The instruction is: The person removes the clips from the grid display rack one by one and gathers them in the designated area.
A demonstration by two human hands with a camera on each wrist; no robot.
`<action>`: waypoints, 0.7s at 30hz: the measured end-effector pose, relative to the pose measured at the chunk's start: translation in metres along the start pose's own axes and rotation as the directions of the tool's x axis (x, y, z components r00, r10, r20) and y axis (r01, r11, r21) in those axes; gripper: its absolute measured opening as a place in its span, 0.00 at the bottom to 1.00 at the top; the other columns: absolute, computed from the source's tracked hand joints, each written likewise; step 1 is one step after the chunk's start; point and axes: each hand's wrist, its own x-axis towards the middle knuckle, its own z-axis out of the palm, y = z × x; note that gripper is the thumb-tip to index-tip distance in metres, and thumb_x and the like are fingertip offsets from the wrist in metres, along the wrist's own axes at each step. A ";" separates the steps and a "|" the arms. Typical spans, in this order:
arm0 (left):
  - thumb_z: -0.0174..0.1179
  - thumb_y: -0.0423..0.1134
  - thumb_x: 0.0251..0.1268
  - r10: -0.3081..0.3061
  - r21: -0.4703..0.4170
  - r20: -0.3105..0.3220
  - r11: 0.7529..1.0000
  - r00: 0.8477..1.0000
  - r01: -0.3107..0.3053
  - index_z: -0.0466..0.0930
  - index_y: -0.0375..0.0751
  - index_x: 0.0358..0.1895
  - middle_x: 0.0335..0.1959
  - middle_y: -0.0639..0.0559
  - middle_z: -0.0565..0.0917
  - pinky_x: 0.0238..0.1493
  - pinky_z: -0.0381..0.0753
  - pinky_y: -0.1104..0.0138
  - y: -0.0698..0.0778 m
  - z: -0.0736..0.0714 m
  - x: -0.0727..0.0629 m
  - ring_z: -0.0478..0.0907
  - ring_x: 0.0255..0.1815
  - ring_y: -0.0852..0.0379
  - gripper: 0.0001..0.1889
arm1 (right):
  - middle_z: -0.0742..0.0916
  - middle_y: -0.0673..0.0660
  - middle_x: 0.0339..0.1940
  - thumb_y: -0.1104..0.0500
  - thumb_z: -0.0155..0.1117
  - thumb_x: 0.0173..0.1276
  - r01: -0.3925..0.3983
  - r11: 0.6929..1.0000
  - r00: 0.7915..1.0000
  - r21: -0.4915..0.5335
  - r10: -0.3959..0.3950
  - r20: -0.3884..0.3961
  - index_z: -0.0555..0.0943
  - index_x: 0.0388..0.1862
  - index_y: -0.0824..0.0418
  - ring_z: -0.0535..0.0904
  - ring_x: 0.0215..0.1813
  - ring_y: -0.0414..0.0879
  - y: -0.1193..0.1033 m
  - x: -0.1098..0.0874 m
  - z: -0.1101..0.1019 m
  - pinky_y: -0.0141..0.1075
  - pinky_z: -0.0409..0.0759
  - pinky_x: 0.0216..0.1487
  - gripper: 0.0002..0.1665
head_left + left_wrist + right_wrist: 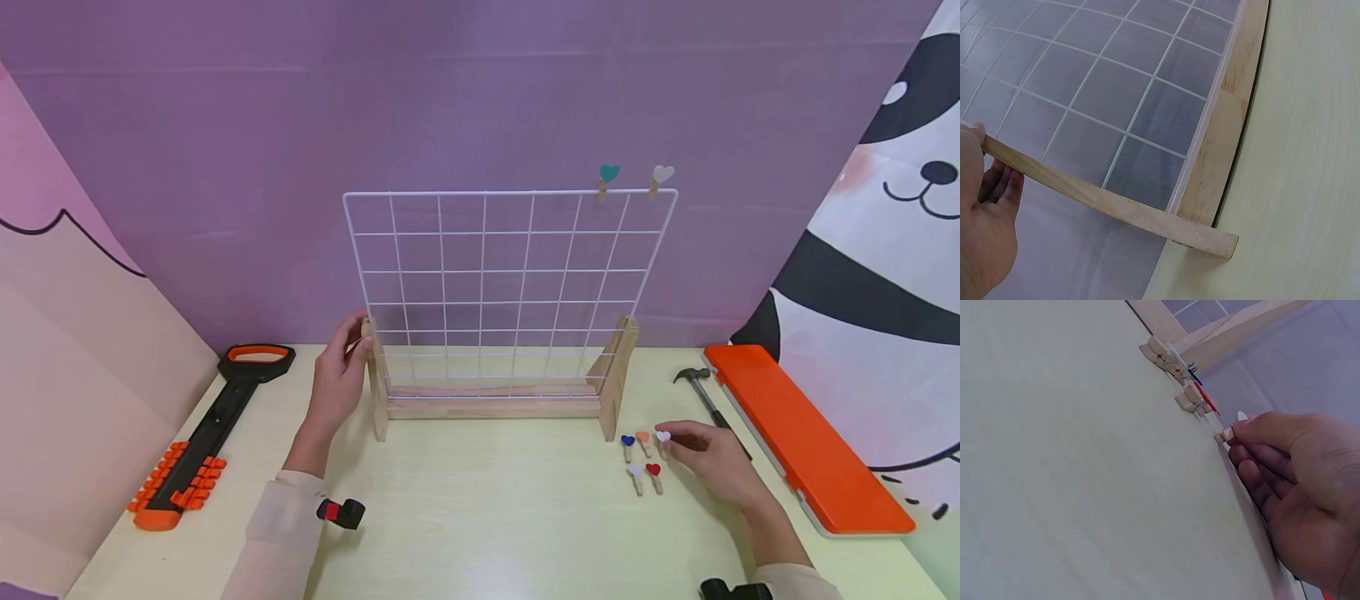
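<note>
Currently left hand (337, 385) grips stand (491, 409); right hand (716, 460) pinches one clip (663, 437) of five; two clips (609, 173) on grid (525, 271).

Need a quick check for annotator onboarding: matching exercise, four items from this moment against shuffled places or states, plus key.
Column 1
1. Left hand
2. Right hand
3. Teal heart clip
4. Hammer

Column 2
A. Pinches a white heart clip
B. Lies on the table beside the orange case
C. Grips a side upright of the wooden stand
D. Sits on the top wire of the white grid

Pairs: 1-C, 2-A, 3-D, 4-B
</note>
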 end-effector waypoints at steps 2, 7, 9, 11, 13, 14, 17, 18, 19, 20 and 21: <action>0.52 0.38 0.82 0.000 0.004 -0.001 1.000 1.000 0.000 0.65 0.43 0.77 0.73 0.41 0.74 0.74 0.73 0.60 0.000 0.000 0.001 0.72 0.73 0.47 0.25 | 0.88 0.63 0.57 0.57 0.69 0.74 -0.003 1.000 1.000 0.001 0.003 -0.001 0.85 0.62 0.60 0.80 0.45 0.27 -0.001 0.000 0.000 0.21 0.84 0.46 0.20; 0.52 0.37 0.82 -0.003 0.005 -0.009 1.000 1.000 0.003 0.65 0.42 0.77 0.72 0.40 0.74 0.75 0.72 0.58 0.000 0.000 0.002 0.72 0.73 0.45 0.25 | 0.87 0.64 0.60 0.56 0.68 0.74 -0.007 1.000 1.000 0.001 0.007 -0.002 0.83 0.64 0.60 0.79 0.46 0.26 -0.003 0.000 0.000 0.20 0.84 0.46 0.21; 0.52 0.36 0.82 -0.006 0.004 -0.013 1.000 1.000 0.006 0.65 0.42 0.77 0.72 0.40 0.75 0.74 0.72 0.58 0.000 0.000 0.002 0.72 0.73 0.44 0.25 | 0.87 0.64 0.61 0.57 0.68 0.74 -0.012 1.000 1.000 -0.001 0.012 -0.003 0.83 0.64 0.59 0.79 0.46 0.25 -0.004 0.001 0.000 0.19 0.83 0.47 0.21; 0.52 0.37 0.82 -0.006 0.010 -0.013 1.000 1.000 0.006 0.65 0.42 0.77 0.72 0.40 0.74 0.74 0.72 0.58 -0.001 0.000 0.003 0.72 0.74 0.44 0.25 | 0.87 0.64 0.61 0.57 0.68 0.74 -0.016 1.000 1.000 -0.003 0.016 -0.004 0.83 0.64 0.59 0.79 0.46 0.24 -0.004 0.000 0.001 0.18 0.82 0.47 0.21; 0.52 0.36 0.82 -0.001 0.006 -0.012 1.000 1.000 0.001 0.65 0.42 0.77 0.72 0.39 0.74 0.74 0.72 0.58 -0.001 0.000 0.003 0.72 0.74 0.44 0.25 | 0.87 0.64 0.61 0.57 0.68 0.74 -0.018 1.000 1.000 -0.005 0.018 -0.003 0.83 0.64 0.59 0.79 0.46 0.25 -0.004 0.000 0.001 0.19 0.82 0.47 0.21; 0.52 0.36 0.82 0.000 0.006 -0.010 1.000 1.000 0.000 0.65 0.42 0.77 0.72 0.39 0.74 0.74 0.73 0.58 -0.001 0.000 0.002 0.72 0.74 0.44 0.25 | 0.87 0.63 0.60 0.57 0.68 0.74 -0.019 1.000 1.000 -0.005 0.019 -0.002 0.83 0.64 0.59 0.79 0.46 0.25 -0.003 0.000 0.001 0.19 0.82 0.46 0.21; 0.52 0.36 0.82 0.003 0.010 -0.005 1.000 1.000 -0.003 0.65 0.42 0.77 0.72 0.40 0.74 0.74 0.73 0.60 -0.001 0.000 0.001 0.72 0.74 0.45 0.25 | 0.88 0.63 0.60 0.58 0.68 0.74 -0.018 1.000 1.000 -0.006 0.018 -0.001 0.83 0.64 0.59 0.79 0.46 0.26 -0.002 0.000 0.002 0.19 0.83 0.46 0.21; 0.52 0.36 0.82 0.004 0.009 -0.005 1.000 1.000 -0.004 0.65 0.42 0.77 0.72 0.40 0.74 0.73 0.73 0.61 0.000 -0.001 0.001 0.72 0.74 0.45 0.25 | 0.88 0.63 0.60 0.58 0.68 0.74 -0.019 1.000 1.000 -0.005 0.019 0.000 0.83 0.64 0.59 0.79 0.46 0.26 -0.001 0.000 0.002 0.19 0.83 0.46 0.21; 0.52 0.37 0.82 0.004 0.010 -0.003 1.000 1.000 -0.004 0.65 0.42 0.77 0.72 0.40 0.74 0.73 0.73 0.61 0.000 -0.001 0.001 0.72 0.73 0.46 0.25 | 0.88 0.63 0.60 0.58 0.69 0.73 -0.021 1.000 1.000 -0.005 0.021 -0.002 0.83 0.64 0.59 0.80 0.46 0.26 -0.001 0.000 0.002 0.18 0.83 0.46 0.22; 0.52 0.37 0.82 0.004 0.009 -0.002 1.000 1.000 -0.004 0.65 0.43 0.77 0.72 0.41 0.75 0.73 0.73 0.62 0.000 -0.001 0.001 0.73 0.73 0.46 0.25 | 0.88 0.63 0.59 0.57 0.69 0.73 -0.023 1.000 1.000 -0.010 0.023 -0.004 0.83 0.64 0.59 0.80 0.46 0.26 -0.001 0.000 0.003 0.18 0.82 0.47 0.22; 0.52 0.37 0.82 0.004 0.009 0.000 1.000 1.000 -0.004 0.65 0.43 0.77 0.72 0.41 0.74 0.73 0.73 0.62 0.000 -0.001 0.000 0.72 0.73 0.46 0.25 | 0.88 0.62 0.59 0.57 0.69 0.73 -0.024 1.000 1.000 -0.017 0.024 -0.007 0.83 0.64 0.59 0.79 0.45 0.25 0.000 -0.001 0.003 0.18 0.82 0.47 0.22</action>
